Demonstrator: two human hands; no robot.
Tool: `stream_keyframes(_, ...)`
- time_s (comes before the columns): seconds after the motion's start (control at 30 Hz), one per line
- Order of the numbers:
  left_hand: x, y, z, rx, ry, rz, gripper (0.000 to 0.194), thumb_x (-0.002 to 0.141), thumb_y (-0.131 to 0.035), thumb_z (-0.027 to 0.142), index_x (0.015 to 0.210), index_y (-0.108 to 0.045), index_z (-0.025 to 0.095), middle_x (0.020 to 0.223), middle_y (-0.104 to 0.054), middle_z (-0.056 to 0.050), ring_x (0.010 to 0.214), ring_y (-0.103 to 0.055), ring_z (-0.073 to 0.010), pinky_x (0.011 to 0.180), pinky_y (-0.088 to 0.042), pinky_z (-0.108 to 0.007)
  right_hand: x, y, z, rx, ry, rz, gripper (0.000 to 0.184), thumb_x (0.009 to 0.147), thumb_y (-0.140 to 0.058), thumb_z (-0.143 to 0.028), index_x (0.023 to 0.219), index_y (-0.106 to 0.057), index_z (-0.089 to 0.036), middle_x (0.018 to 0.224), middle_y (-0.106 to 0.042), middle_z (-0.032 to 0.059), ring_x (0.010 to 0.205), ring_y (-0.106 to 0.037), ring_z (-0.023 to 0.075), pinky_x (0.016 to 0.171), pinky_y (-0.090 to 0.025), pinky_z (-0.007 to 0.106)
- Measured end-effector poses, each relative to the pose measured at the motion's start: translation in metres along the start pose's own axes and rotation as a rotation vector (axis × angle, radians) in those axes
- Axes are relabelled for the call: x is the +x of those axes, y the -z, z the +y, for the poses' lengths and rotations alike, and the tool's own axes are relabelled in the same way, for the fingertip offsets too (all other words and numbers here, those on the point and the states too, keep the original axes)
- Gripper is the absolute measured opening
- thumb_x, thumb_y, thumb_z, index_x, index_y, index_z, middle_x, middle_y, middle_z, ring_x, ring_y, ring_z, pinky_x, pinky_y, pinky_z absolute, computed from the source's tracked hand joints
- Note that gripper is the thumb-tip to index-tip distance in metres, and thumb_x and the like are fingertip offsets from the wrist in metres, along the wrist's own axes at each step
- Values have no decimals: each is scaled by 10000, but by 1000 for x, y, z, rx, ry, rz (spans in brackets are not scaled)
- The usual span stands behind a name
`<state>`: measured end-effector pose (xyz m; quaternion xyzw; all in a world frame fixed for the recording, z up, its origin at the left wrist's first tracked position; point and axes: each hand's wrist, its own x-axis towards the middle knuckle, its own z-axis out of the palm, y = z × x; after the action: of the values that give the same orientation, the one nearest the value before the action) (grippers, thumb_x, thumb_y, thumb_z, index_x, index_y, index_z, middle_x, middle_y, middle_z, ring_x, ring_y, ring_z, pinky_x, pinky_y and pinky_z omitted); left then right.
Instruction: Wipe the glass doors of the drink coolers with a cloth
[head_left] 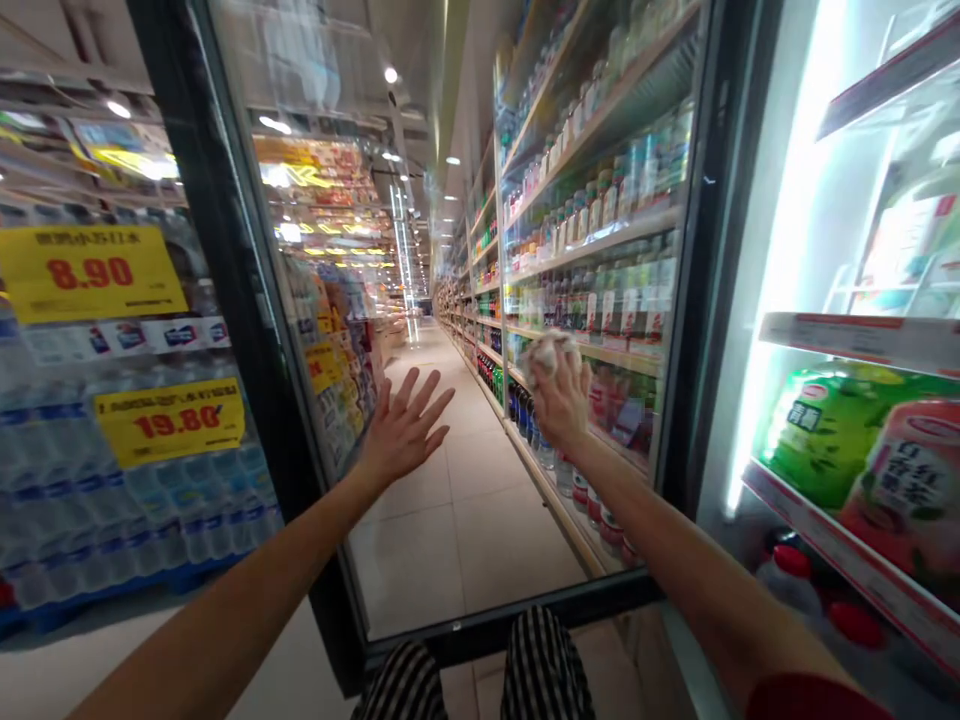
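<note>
A glass door (465, 540) in a black frame stands swung out in front of me. My left hand (405, 425) is spread against the left part of the pane, its fingers apart and nothing in it. Further right, my right hand (566, 405) presses a crumpled whitish cloth (551, 355) to the glass. The cloth sticks out past the fingertips, and the palm side of that hand is hidden.
Right of the door is a lit cooler shelf (840, 535) with green packs (825, 430) and pink packs (911, 480). Stacked bottled water (112, 500) with yellow price signs (97, 270) stands at left. An aisle and bottle shelves show in the pane.
</note>
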<state>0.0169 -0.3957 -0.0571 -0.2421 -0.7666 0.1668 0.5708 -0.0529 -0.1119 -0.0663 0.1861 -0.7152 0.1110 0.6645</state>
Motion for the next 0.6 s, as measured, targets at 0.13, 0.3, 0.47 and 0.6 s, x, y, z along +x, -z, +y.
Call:
stream_keyframes(0.13, 0, 0, 1, -25, 8, 8, 657, 803, -534, 412, 1384, -245, 310, 1450, -275, -40, 1377, -111, -255, 1109, -57, -501, -13, 3, 12, 4, 59, -19, 444, 831, -413, -245, 1269, -462, -292, 1420, -354, 52, 1336, -250, 249, 1065, -184, 534)
stream_keyframes(0.3, 0, 0, 1, -24, 6, 21, 680, 795, -546, 405, 1389, -230, 310, 1447, -281, -47, 1376, -120, -256, 1108, -57, -504, -20, -2, 20, -68, -505, 199, 521, 853, -325, -227, 1374, -315, -227, 1452, -274, 130, 1356, -190, 292, 1005, -241, 593)
stream_keyframes(0.47, 0, 1, 1, -20, 17, 5, 654, 799, -536, 405, 1382, -254, 311, 1446, -286, -48, 1371, -141, -265, 1105, -62, -506, -46, -1, -16, 48, 168, -169, 439, 807, -460, -246, 1240, -493, -313, 1399, -392, 43, 1346, -231, 242, 1084, -159, 517)
stream_keyframes(0.6, 0, 2, 2, 19, 13, -12, 629, 806, -520, 416, 1375, -277, 304, 1441, -297, -47, 1372, -138, -260, 1106, -65, -496, -34, 1, 17, -50, -303, 36, 470, 840, -367, -241, 1305, -427, -261, 1407, -369, 101, 1342, -243, 266, 1040, -211, 568)
